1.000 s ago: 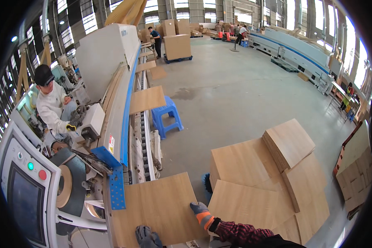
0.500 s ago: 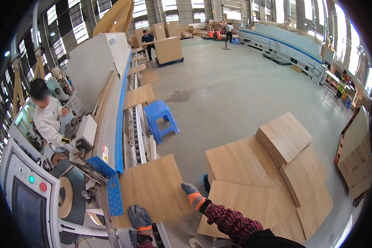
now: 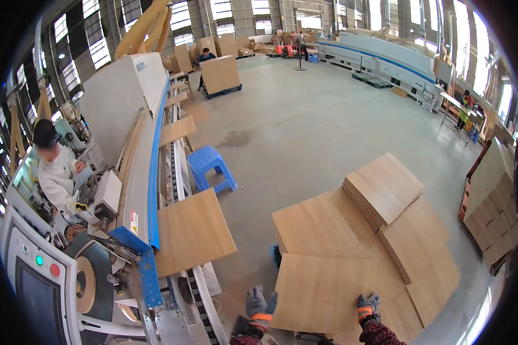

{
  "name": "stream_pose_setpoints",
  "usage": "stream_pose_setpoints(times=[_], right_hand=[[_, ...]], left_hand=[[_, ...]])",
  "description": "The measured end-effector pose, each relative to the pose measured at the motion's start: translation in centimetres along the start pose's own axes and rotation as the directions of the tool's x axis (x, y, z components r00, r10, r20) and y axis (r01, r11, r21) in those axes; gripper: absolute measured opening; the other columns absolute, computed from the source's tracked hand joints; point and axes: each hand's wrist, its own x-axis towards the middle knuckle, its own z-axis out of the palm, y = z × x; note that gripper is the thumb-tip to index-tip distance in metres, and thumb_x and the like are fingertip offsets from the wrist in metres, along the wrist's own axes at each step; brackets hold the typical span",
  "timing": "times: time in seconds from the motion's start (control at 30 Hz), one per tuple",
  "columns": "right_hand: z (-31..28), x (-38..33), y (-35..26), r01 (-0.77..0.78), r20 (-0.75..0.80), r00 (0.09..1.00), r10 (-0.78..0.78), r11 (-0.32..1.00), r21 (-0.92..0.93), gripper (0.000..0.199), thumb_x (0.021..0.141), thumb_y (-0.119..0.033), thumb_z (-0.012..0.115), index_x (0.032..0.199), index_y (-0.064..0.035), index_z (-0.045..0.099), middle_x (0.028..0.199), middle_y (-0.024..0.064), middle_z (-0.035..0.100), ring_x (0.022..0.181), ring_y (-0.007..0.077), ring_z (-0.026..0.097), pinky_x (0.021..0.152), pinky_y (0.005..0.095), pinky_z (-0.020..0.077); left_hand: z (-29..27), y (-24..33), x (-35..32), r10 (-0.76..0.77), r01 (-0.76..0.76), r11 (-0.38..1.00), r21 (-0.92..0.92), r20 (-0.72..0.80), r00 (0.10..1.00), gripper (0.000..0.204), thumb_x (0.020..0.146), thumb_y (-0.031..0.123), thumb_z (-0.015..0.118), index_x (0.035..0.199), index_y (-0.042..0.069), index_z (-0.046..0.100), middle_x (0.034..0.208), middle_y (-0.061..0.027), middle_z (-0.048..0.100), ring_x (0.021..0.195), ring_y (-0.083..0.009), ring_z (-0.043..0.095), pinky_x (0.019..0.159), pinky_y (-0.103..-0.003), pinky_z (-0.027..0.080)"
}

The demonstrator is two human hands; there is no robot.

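Both of my hands wear grey gloves with orange cuffs. My left hand (image 3: 261,302) is open, thumb and fingers apart, just off the left edge of a loose wood-grain panel (image 3: 322,284). My right hand (image 3: 368,306) rests near that panel's right side with its fingers extended forward; whether any finger curls under an edge is hidden. The loose panel lies on the near part of a stack of similar boards (image 3: 316,221). Another wood-grain panel (image 3: 193,230) sits on the machine's roller conveyor (image 3: 198,299), tucked against the blue guide and apart from my hands.
A long machine with a blue rail (image 3: 155,178) runs along the left, its control panel (image 3: 37,287) near me. Beyond the panel stands a blue stool (image 3: 211,168). A person in white (image 3: 57,178) works behind the machine. More boards (image 3: 492,221) are stacked at the far right.
Both hands have left the panel on the conveyor and moved right to the stacked boards. That panel has advanced away along the blue rail. The view has shifted slightly right.
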Motion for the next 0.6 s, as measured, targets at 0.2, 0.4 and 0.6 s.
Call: stream_pose_setpoints(times=[0.2, 0.4, 0.6], right_hand=[[-1.4, 0.9, -1.3, -0.081, 0.059, 0.995, 0.085, 0.995, -0.065, 0.062, 0.063, -0.040, 0.062, 0.108, 0.0009, 0.050, 0.108, 0.0229, 0.051, 0.103, 0.0356, 0.045, 0.088, 0.0405, 0.0362], [-0.5, 4.0, 0.9, -0.158, 0.313, 0.943, 0.111, 0.979, 0.129, 0.071, 0.067, -0.056, 0.056, 0.100, 0.0071, 0.055, 0.100, 0.0280, 0.055, 0.097, 0.0401, 0.051, 0.082, 0.0420, 0.0405], [0.3, -1.4, -8.5, -0.023, 0.484, 0.873, -0.061, 0.986, 0.167, 0.069, 0.068, -0.059, 0.052, 0.091, 0.0060, 0.059, 0.095, 0.0269, 0.057, 0.097, 0.0390, 0.052, 0.082, 0.0409, 0.0407]], left_hand=[[6.0, -0.7, -4.7, -0.605, 0.647, 0.760, 0.066, 0.435, 0.666, 0.065, 0.069, 0.058, 0.052, 0.091, -0.004, 0.057, 0.096, -0.0256, 0.056, 0.093, -0.0397, 0.052, 0.080, -0.043, 0.040], [-2.2, 3.8, -0.6, -0.500, 0.594, 0.804, -0.013, 0.525, 0.688, 0.065, 0.070, 0.061, 0.049, 0.087, -0.002, 0.058, 0.087, -0.0245, 0.058, 0.088, -0.0397, 0.054, 0.075, -0.042, 0.042], [-10.4, -2.6, -7.3, -0.590, 0.594, 0.610, -0.525, 0.200, 0.782, 0.049, 0.083, 0.042, 0.045, 0.098, -0.003, 0.056, 0.085, -0.0239, 0.058, 0.082, -0.0401, 0.056, 0.077, -0.043, 0.044]])
